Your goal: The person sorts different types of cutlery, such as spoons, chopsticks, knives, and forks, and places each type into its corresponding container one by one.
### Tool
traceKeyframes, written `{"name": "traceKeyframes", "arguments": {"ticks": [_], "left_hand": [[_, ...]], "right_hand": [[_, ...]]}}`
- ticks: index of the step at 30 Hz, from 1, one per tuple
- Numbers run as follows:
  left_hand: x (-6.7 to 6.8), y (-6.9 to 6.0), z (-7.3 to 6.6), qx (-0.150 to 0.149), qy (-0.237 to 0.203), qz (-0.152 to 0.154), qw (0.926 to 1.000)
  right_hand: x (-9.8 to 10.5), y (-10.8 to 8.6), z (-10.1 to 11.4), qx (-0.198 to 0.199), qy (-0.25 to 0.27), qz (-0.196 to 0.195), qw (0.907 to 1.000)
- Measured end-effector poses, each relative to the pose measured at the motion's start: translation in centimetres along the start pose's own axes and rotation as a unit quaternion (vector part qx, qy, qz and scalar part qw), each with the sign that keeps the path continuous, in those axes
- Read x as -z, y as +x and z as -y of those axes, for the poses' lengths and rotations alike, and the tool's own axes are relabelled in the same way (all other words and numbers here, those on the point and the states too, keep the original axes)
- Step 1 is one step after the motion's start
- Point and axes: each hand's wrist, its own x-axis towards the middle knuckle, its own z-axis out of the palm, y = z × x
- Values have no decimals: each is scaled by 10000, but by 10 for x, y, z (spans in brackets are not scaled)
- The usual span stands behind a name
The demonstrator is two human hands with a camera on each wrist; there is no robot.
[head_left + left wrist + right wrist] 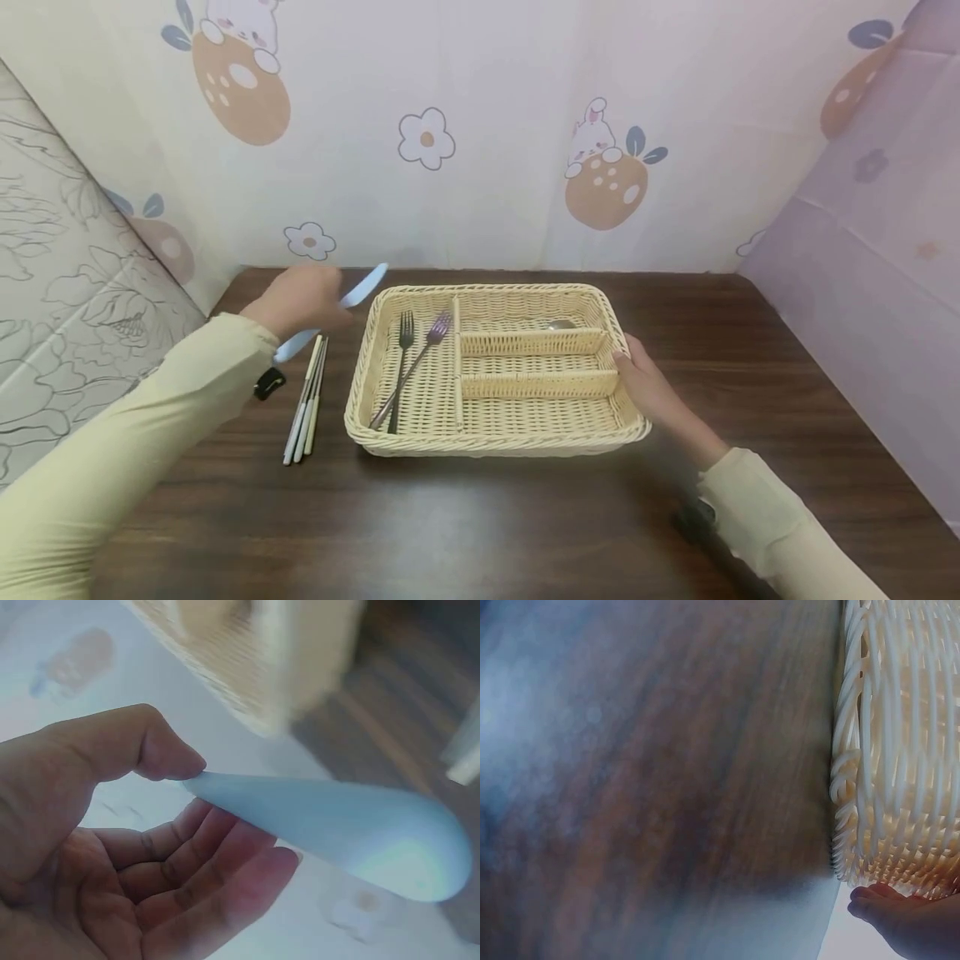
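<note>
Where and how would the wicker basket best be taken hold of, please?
Probably the basket is best gripped by the rim at its short ends, from left and right: its raised rim runs all round, and the right hand holds one end.

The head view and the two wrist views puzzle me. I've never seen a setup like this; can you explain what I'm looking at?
There is no robot here, just a person's two bare hands. The wide picture comes from a camera worn on the head, looking forward and down; the other two come from cameras on the left and right wrists. On the dark wooden table sits a wicker basket with compartments. Its left one holds a black fork and a purple fork; a spoon shows partly behind a divider. Chopsticks lie left of the basket. The left hand pinches a light-blue knife, while the right hand holds the basket's right end.
</note>
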Motion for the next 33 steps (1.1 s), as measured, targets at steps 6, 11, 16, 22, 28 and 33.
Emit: {"name": "traceKeyframes", "arguments": {"ticks": [6,11,16,22,28,33], "left_hand": [[-6,18,-64,-730,200,41,9971],[-14,31,-104,-1380,684,-30,9881],[-20,43,-128,-1678,984,156,9808],[-31,60,-150,-1909,1391,287,9713],[-43,68,-170,-2097,1359,445,9673],[-52,72,-179,-2395,1277,484,9612]], "right_hand": [[0,-1,-2,-60,42,-105,9999],[-2,0,0,-20,-8,-139,9999],[-3,2,2,-58,-67,-115,9999],[-2,1,2,-54,-22,-130,9999],[-2,0,3,25,22,-95,9999],[-2,-1,4,55,-22,-88,9999]]}}
